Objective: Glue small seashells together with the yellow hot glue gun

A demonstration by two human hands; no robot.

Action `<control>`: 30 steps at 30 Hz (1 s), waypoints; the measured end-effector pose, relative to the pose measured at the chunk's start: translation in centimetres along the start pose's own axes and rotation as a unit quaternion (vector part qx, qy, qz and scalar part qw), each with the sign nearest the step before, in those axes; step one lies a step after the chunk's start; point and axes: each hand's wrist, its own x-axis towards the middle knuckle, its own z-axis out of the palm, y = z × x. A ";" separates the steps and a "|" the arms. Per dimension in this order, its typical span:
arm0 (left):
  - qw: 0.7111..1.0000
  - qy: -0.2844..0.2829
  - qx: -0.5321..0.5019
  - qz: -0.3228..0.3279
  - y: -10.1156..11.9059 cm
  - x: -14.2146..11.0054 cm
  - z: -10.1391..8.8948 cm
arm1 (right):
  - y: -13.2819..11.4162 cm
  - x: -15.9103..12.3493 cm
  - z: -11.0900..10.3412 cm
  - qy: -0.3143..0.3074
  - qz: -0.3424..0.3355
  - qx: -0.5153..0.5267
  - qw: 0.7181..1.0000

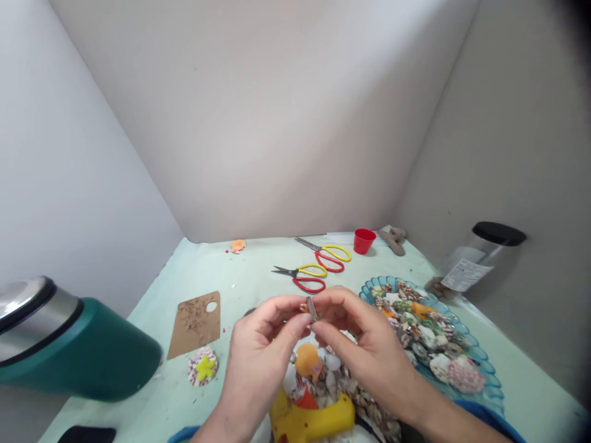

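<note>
My left hand (261, 344) and my right hand (369, 344) meet at the fingertips over the front of the table. Pinched in my left fingers is a small orange-brown shell (303, 307). My right thumb and fingers close on a thin grey-brown piece (312, 309) pressed against it; its exact kind is too small to make out. Directly below lie an orange shell (308, 360) and many white and brown ones. A yellow glue gun (323, 421) rests among them, partly cut off by the lower edge.
Two scissors (330, 251) (307, 277), a red cup (364, 241) and driftwood (393, 240) are behind. A blue shell-filled plate (494, 375) and clear jar (466, 264) stand right. Brown cardboard (196, 323), a round shell piece with yellow star (203, 367) and green bottle (101, 351) are left.
</note>
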 end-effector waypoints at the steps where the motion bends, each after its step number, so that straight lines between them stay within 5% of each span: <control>1: 1.000 -0.001 0.004 0.000 0.0 0.0 -0.1 | 0.1 0.0 -0.1 -0.003 0.005 0.002 1.000; 9: 0.998 0.010 0.058 0.015 0.0 0.2 -0.5 | -0.1 0.2 -0.7 -0.033 0.023 0.018 0.999; 22: 0.995 -0.025 0.101 0.008 -0.1 0.4 -1.0 | 0.1 1.1 -1.1 -0.100 0.170 0.148 0.969; 30: 0.995 -0.044 0.027 -0.083 0.0 0.6 -0.3 | 0.4 1.1 -0.9 -0.076 0.159 0.182 0.967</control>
